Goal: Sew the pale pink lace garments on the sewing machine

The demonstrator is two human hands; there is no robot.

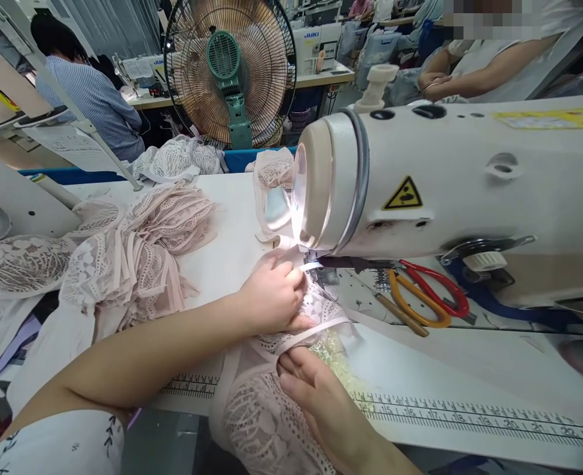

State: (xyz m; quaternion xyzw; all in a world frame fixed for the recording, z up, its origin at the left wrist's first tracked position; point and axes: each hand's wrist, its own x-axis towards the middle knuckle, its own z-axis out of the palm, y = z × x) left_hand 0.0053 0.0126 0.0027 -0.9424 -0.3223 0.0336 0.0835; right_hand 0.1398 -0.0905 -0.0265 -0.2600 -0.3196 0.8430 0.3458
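Observation:
A pale pink lace bra (264, 412) stretches from the sewing machine's (321, 185) needle area down over the table's front edge. Close beside the presser foot, my left hand (274, 293) is closed on the bra's fabric, fingers curled around its narrow edging. Lower down, my right hand (321, 396) grips the bra's edge beneath a smooth band, with the fingertips partly hidden by the cloth. The needle itself is hidden behind the machine head and my left fingers. Another part of pink lace work (274, 175) lies behind the machine head.
Pink lace pieces (162, 224) are heaped at left. Red-handled scissors (437, 287) and yellow-handled scissors (414, 300) lie under the machine arm. A printed ruler (469, 419) runs along the front edge. Beyond stand a large fan (229, 66) and other people, one in a striped shirt (90, 99).

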